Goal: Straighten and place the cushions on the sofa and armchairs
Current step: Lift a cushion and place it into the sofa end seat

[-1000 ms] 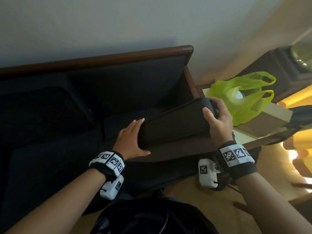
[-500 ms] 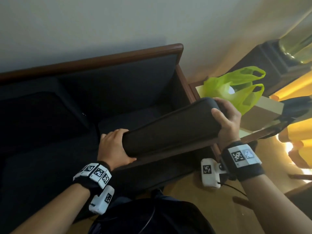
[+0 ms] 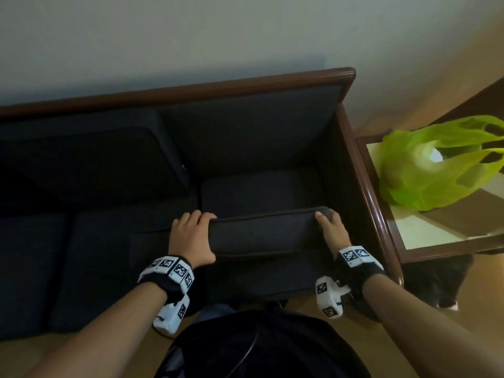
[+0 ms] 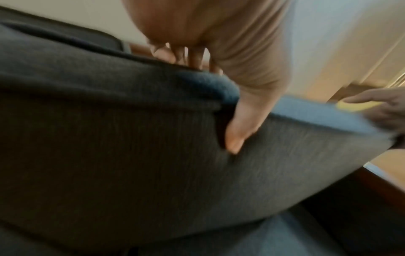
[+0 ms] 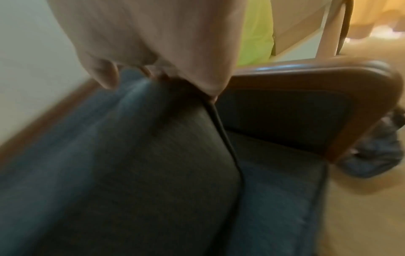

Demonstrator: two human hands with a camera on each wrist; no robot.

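Sofa (image 3: 245, 126) seat: both hands grip the cushion (image 3: 261, 231) ends, armrest (image 3: 362, 186) just beside.

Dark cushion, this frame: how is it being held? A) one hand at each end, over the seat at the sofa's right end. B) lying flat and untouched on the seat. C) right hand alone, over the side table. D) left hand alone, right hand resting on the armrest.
A: the left hand grips the left end and the right hand the right end of the dark cushion, above the seat beside the wooden armrest of the sofa.
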